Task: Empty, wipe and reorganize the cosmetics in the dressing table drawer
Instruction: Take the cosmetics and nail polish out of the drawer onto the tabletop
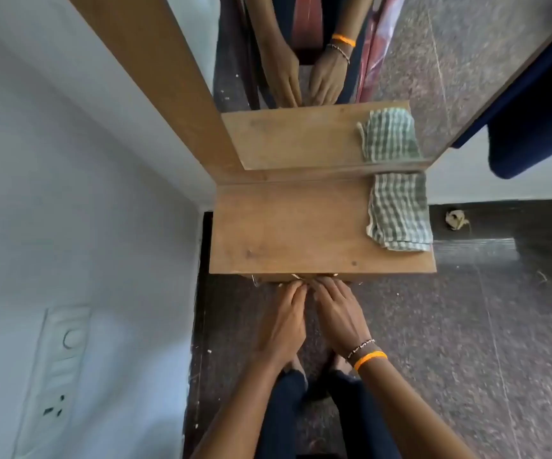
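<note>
Reaching under the tabletop (301, 226) edge, both hands (311, 313) touch the drawer front.

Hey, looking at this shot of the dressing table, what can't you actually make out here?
Head view only:
- Drawer: hidden under the tabletop; open or closed, and any cosmetics, can't be told.
- Fingertips of left hand and right hand: tucked beneath the table's front edge, so the grip is unclear.
- Small pale object on the floor beyond the checked cloth: too small to identify.
- Forearms: cut off by the bottom edge.
</note>
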